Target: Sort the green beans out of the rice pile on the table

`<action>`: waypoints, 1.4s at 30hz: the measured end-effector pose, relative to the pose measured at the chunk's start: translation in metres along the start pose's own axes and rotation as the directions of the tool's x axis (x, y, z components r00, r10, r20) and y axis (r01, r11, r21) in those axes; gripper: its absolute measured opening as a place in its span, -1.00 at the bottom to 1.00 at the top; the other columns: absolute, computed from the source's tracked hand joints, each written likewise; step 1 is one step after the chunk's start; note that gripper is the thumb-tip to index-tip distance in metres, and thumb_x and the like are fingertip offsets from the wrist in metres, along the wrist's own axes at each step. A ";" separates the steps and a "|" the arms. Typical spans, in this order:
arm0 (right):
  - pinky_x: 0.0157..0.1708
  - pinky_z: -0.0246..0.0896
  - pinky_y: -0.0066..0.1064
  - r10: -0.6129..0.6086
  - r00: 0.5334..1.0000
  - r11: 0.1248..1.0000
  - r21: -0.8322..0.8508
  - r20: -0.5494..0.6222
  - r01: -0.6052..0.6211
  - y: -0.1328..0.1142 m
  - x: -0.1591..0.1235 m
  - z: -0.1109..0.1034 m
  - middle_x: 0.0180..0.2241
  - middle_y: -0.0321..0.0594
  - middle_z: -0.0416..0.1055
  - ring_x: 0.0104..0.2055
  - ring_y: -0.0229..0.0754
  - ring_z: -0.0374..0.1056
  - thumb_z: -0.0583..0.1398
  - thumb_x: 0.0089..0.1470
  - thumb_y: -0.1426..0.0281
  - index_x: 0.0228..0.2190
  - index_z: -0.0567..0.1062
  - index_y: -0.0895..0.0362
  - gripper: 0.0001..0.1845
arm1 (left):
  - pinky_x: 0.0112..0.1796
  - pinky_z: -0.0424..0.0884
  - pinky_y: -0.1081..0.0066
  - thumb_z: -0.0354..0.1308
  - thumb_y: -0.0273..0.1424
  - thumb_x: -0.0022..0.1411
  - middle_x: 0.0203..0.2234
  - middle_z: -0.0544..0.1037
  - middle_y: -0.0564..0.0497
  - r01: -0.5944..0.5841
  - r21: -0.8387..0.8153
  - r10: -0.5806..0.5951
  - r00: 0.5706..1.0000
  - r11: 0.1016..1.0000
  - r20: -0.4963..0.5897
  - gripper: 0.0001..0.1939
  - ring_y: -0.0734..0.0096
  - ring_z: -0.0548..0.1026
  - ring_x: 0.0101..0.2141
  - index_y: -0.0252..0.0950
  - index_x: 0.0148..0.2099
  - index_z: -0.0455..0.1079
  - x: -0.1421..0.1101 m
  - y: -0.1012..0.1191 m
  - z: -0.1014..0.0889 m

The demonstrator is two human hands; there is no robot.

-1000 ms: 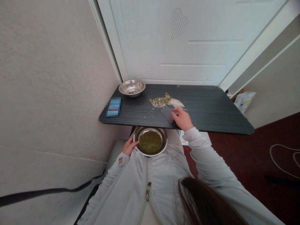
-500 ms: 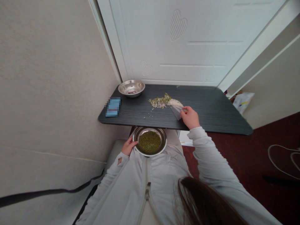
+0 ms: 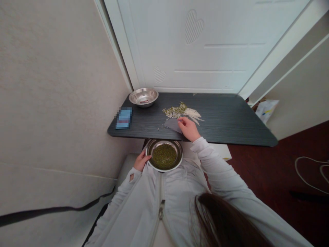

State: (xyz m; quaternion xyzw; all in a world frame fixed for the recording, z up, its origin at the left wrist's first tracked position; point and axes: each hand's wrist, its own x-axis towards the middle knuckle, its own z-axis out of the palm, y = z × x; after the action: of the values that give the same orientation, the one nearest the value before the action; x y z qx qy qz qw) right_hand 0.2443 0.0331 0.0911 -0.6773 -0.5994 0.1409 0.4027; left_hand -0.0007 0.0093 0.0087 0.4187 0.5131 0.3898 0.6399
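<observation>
So, a steel bowl [image 3: 179,152] with green grains [image 3: 164,155] in it is held in the lap, just below the near edge of the tabletop [image 3: 231,120]. Its left rim is gripped by the left hand [image 3: 141,160], thumb over the lip, with most of the fingers hidden. Probably done because a lap isn't flat and a round bowl could easily be tipped there. Whether the table edge is touched by it can't be told.

The right end of a thin see-through sheet [image 3: 172,125] is pinched by the right hand [image 3: 189,129], thumb and fingers together on it. That way the rest of the sheet is left free, angled toward the left, between the grains and the near edge. It looks like something flat was wanted there rather than bare fingertips.

Around the middle of the tabletop, a mixed green-and-white pile [image 3: 176,110] is met on its right by a white pile [image 3: 192,113], streaked out toward the near edge. Presumably they're placed there to be easily reached. A second steel bowl [image 3: 144,99] is parked at the far left corner and a blurred blue item [image 3: 124,117] by the near left one, both out of the hand's way, it seems.
</observation>
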 end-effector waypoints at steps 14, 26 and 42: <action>-0.50 0.01 -0.50 -0.002 0.997 0.998 0.058 -0.072 0.006 0.004 0.000 0.005 -0.65 -0.34 0.22 -0.56 -0.32 0.11 -0.03 -0.15 0.37 -0.40 0.39 0.15 -0.74 | -0.22 0.19 0.34 0.20 -0.41 -0.33 -0.47 0.48 0.03 -0.003 -0.017 0.003 1.000 1.000 0.000 -0.66 0.33 0.38 -0.36 -0.35 -0.36 0.34 0.000 0.000 0.000; -0.51 0.01 -0.50 0.004 0.999 0.996 0.087 -0.043 0.000 0.005 0.000 0.005 -0.66 -0.35 0.21 -0.57 -0.33 0.10 -0.02 -0.16 0.36 -0.42 0.40 0.14 -0.74 | -0.22 0.19 0.33 0.20 -0.42 -0.35 -0.46 0.49 0.00 0.008 -0.030 -0.008 1.000 1.000 -0.007 -0.66 0.31 0.39 -0.34 -0.37 -0.38 0.35 -0.001 0.002 0.002; -0.51 0.01 -0.50 -0.068 0.996 0.996 0.064 0.053 0.065 0.003 -0.002 0.005 -0.63 -0.35 0.24 -0.56 -0.34 0.12 0.00 -0.15 0.34 -0.39 0.39 0.12 -0.74 | -0.20 0.17 0.32 0.19 -0.43 -0.33 -0.43 0.48 0.00 -0.006 -0.021 0.006 1.000 1.000 0.004 -0.65 0.30 0.38 -0.32 -0.37 -0.35 0.35 0.001 -0.001 0.000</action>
State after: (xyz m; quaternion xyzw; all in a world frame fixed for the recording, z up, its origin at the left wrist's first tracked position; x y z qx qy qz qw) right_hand 0.2420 0.0330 0.0851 -0.6400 -0.6278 0.1646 0.4114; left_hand -0.0006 0.0099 0.0071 0.4143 0.5064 0.3961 0.6442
